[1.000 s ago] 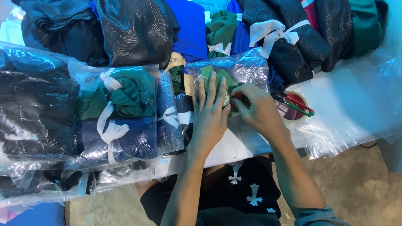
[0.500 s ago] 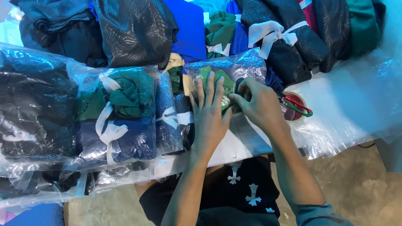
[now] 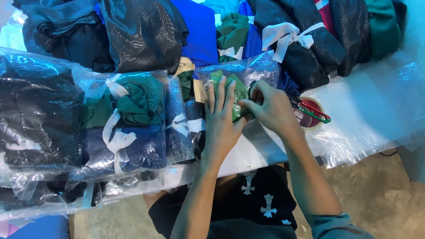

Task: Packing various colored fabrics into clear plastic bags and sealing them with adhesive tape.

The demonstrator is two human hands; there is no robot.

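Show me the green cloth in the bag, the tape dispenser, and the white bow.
green cloth [image 3: 239, 90], head view, folded top under plastic
tape dispenser [image 3: 312, 114], head view, red and green frame
white bow [image 3: 287, 37], head view, knot

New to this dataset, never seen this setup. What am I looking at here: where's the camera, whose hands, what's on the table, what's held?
No machine here: a person wears one camera on the head, looking down at their own two bare hands. The left hand lies flat on a clear plastic bag holding folded green cloth. The right hand pinches that bag's edge with its fingers. Beside it sits a tape roll. The white table carries bagged garment bundles at left and unbagged dark folded clothes tied with white ribbon along the far side.
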